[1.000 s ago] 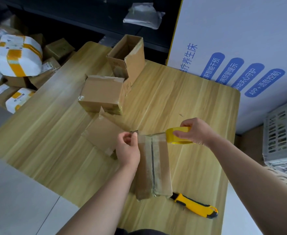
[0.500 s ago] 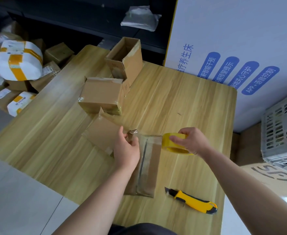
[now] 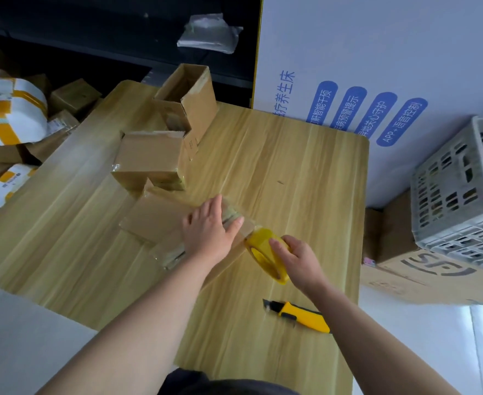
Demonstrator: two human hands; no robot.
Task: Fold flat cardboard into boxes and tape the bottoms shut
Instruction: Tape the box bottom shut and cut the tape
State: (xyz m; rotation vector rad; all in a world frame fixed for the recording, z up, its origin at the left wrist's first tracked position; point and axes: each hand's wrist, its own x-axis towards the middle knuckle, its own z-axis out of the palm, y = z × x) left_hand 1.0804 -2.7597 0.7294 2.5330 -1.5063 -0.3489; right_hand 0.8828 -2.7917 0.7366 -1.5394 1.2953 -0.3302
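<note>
A small cardboard box (image 3: pixel 174 250) lies on the wooden table (image 3: pixel 291 172), its taped face up. My left hand (image 3: pixel 209 229) presses flat on top of it, fingers straight. My right hand (image 3: pixel 294 259) grips a yellow roll of clear tape (image 3: pixel 263 252) just right of the box, the tape running from the roll onto the box. A flat piece of cardboard (image 3: pixel 152 216) lies under and left of the box.
Two folded boxes stand further back, one closed (image 3: pixel 149 161) and one open-topped (image 3: pixel 189 95). A yellow utility knife (image 3: pixel 300 316) lies near my right forearm. A grey plastic crate (image 3: pixel 459 189) sits at the right, parcels (image 3: pixel 9 109) on the floor at left.
The box has been turned and laid lower on the table. My left hand moved from pinching its end to pressing flat on top. My right hand drew the roll down and toward me.
</note>
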